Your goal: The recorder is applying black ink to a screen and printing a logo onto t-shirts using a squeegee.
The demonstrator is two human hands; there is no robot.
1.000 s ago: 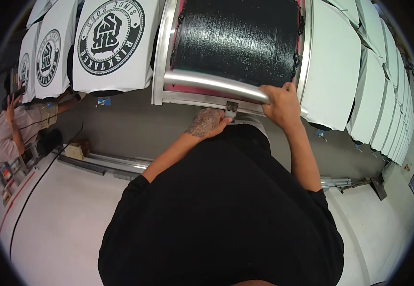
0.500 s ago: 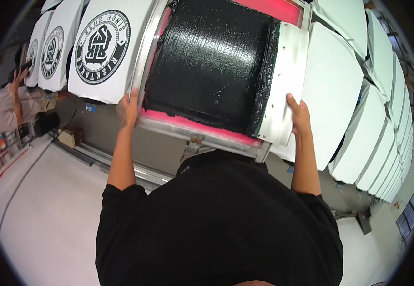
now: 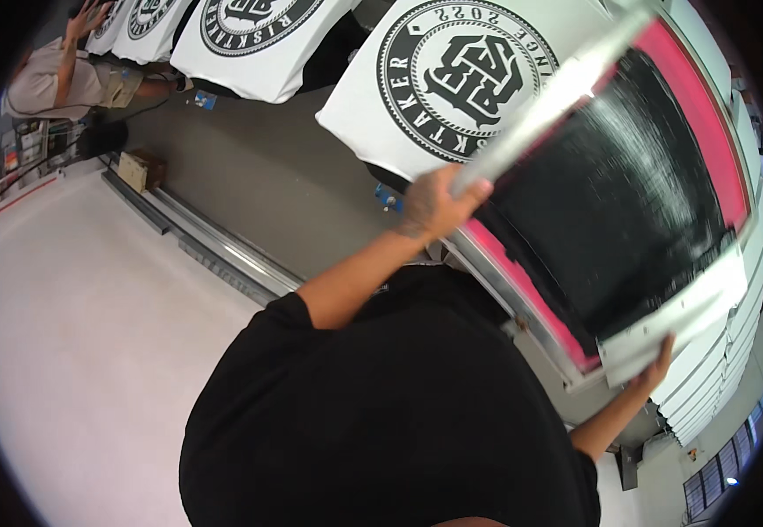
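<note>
My left hand [image 3: 441, 207] is closed round the near left corner of a metal screen-printing frame [image 3: 550, 104], thumb on top. The frame is tilted to the right, its pink mesh [image 3: 706, 114] mostly covered by glossy black ink [image 3: 610, 211]. A wide silver squeegee [image 3: 676, 312] lies along the frame's right end. At the squeegee's outer edge my right hand [image 3: 651, 376] grips it, thumb over the top. Left of the frame, and partly under its edge, lies a white T-shirt [image 3: 355, 114] with a round black print.
More white shirts with the same print [image 3: 311, 53] run off to the far left. Stacked white shirt boards [image 3: 706, 360] curve away on the right. A person [image 3: 57, 83] stands at the far left near a small cardboard box [image 3: 142, 169]. A metal rail [image 3: 223, 255] edges the grey floor.
The frame has swung to the right and turned clockwise in view, both hands moving with it. A printed shirt now shows to its left. The squeegee stays at the frame's right end.
</note>
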